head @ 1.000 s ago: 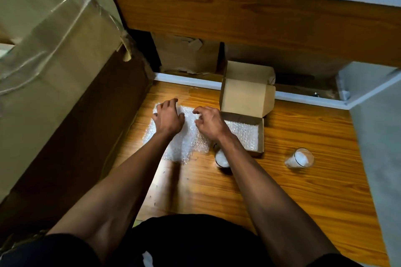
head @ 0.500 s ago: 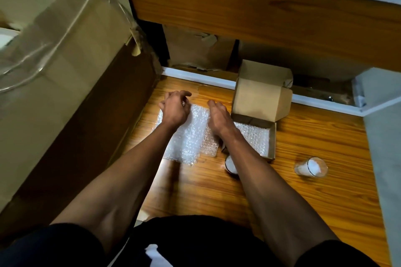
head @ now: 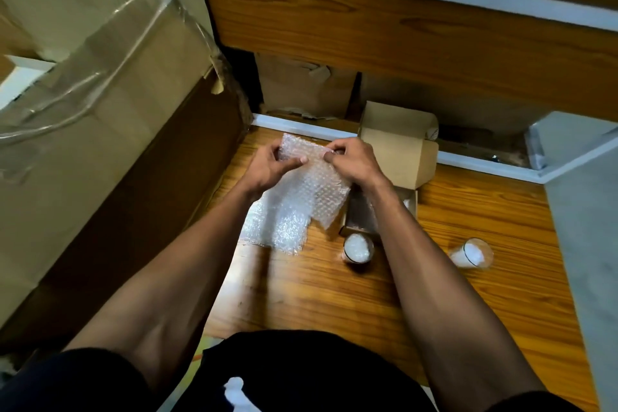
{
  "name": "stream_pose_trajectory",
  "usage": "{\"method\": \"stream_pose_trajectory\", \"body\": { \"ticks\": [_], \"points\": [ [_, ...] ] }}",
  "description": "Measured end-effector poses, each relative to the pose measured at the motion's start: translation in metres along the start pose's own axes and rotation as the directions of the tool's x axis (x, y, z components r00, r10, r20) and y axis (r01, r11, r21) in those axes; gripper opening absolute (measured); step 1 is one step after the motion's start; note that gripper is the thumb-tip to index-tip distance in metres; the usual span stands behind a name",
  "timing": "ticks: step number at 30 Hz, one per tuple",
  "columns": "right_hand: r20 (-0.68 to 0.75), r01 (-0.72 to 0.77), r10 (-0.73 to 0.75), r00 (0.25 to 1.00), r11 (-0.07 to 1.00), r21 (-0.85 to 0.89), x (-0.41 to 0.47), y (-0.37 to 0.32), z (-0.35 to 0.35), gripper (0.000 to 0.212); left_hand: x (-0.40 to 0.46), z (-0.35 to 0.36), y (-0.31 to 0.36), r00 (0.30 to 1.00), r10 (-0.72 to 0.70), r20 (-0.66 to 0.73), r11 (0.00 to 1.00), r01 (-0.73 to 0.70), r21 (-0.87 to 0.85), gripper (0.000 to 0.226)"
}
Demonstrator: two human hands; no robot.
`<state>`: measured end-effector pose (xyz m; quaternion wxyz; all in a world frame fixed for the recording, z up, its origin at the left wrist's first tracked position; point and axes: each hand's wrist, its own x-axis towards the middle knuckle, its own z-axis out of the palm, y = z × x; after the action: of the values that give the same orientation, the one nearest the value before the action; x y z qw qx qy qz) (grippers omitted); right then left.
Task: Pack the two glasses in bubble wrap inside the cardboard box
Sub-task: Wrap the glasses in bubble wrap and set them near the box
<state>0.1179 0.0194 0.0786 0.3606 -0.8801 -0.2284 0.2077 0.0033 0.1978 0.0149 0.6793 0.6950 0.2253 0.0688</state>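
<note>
Head view, the only one. Left hand [head: 267, 165] and right hand [head: 352, 162] both up off the wooden floor [head: 334, 294], each pinching the top edge of a bubble wrap sheet [head: 311, 194]: thumb against curled fingers, closed on the film, nothing else held. The sheet hangs from the pinch, its lower corner trailing near a second bubble wrap piece [head: 274, 227] that lies flat on the floor just below.

Small cardboard box [head: 398, 147] sits just right of the hands, lid flap standing up, cavity partly hidden behind the right forearm; cannot tell what lines it. Near glass [head: 358, 248] stands upright by the box's front corner, beside the right forearm. Far glass [head: 471, 253] further right, well apart from the box, seems tipped; hard to be sure. Neither is wrapped or boxed yet.

Step in hand, as judged: getting one sheet free and spread, ready to take a glass. To do it well: keep both pinches at the corners so the sheet opens flat, lay it clear of the other piece, then set the glass near one edge and roll.

Materials: wrap is thin, clear, dimpled, limp, and catches light. Glasses are smooth, round, pale inside. Box is matt brown, crisp folds. Floor is glossy grained wood. Large taped carton [head: 100, 110] at left
</note>
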Motion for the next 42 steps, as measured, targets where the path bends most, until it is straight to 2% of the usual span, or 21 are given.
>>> {"method": "stream_pose_trajectory", "body": {
  "ticks": [1,3,6,8,10,13,15,18,21,23,26,31,33,36,39,42],
  "points": [
    [-0.002,0.004,-0.004,1.0,0.998,0.059,-0.002,0.002,-0.006,0.011,-0.004,0.001,0.003,1.0,0.001,0.018,1.0,-0.001,-0.005,0.038],
    [0.028,-0.007,-0.001,1.0,0.959,0.283,-0.009,0.007,-0.016,0.015,-0.01,0.005,0.009,1.0,-0.013,0.01,1.0,0.013,-0.021,0.03],
    [0.07,-0.061,0.018,0.997,0.73,0.681,-0.026,0.02,-0.027,0.039,-0.017,0.014,0.022,0.999,-0.043,0.005,0.992,0.044,-0.116,0.033],
    [0.147,-0.159,0.067,0.987,0.576,0.802,-0.037,0.033,-0.034,0.061,-0.022,0.022,0.03,0.998,-0.048,0.042,0.982,0.055,-0.178,0.026],
    [0.245,-0.26,0.102,0.964,0.556,0.789,-0.049,0.044,-0.038,0.073,-0.026,0.03,0.036,0.997,-0.052,0.063,0.974,0.065,-0.217,0.013],
    [0.275,-0.278,0.112,0.955,0.657,0.701,-0.063,0.056,-0.042,0.06,-0.028,0.043,0.038,0.995,-0.085,0.043,0.967,0.093,-0.239,0.012],
    [0.286,-0.275,0.092,0.954,0.65,0.708,-0.069,0.066,-0.045,0.055,-0.028,0.049,0.038,0.993,-0.113,0.038,0.961,0.119,-0.249,0.018],
    [0.337,-0.257,0.018,0.941,0.687,0.68,-0.08,0.078,-0.051,0.069,-0.029,0.06,0.041,0.987,-0.16,0.014,0.952,0.158,-0.263,0.026],
    [0.38,-0.214,-0.025,0.925,0.792,0.572,-0.09,0.08,-0.053,0.087,-0.033,0.069,0.05,0.984,-0.176,0.012,0.937,0.172,-0.304,0.02],
    [0.391,-0.202,-0.026,0.92,0.823,0.531,-0.094,0.081,-0.052,0.093,-0.035,0.074,0.054,0.982,-0.188,0.025,0.926,0.186,-0.33,0.014],
    [0.437,-0.239,-0.031,0.899,0.802,0.547,-0.101,0.083,-0.054,0.101,-0.036,0.079,0.056,0.98,-0.192,0.054,0.911,0.198,-0.362,0.015],
    [0.432,-0.26,-0.027,0.901,0.765,0.589,-0.108,0.087,-0.058,0.097,-0.039,0.086,0.061,0.978,-0.205,0.045,0.896,0.206,-0.392,0.029],
    [0.41,-0.28,0.0,0.912,0.732,0.621,-0.108,0.09,-0.056,0.093,-0.038,0.087,0.061,0.977,-0.206,0.05,0.89,0.208,-0.405,0.032],
    [0.299,-0.278,0.099,0.949,0.71,0.647,-0.111,0.089,-0.054,0.065,-0.039,0.087,0.06,0.976,-0.196,0.096,0.893,0.218,-0.392,0.034],
    [0.128,-0.219,0.183,0.975,0.676,0.704,-0.109,0.091,-0.052,0.036,-0.042,0.087,0.06,0.965,-0.184,0.189,0.887,0.246,-0.39,0.037],
    [0.009,-0.182,0.252,0.968,0.674,0.715,-0.107,0.098,-0.058,0.037,-0.043,0.084,0.055,0.944,-0.155,0.291,0.908,0.252,-0.334,0.049]
  ]
}}
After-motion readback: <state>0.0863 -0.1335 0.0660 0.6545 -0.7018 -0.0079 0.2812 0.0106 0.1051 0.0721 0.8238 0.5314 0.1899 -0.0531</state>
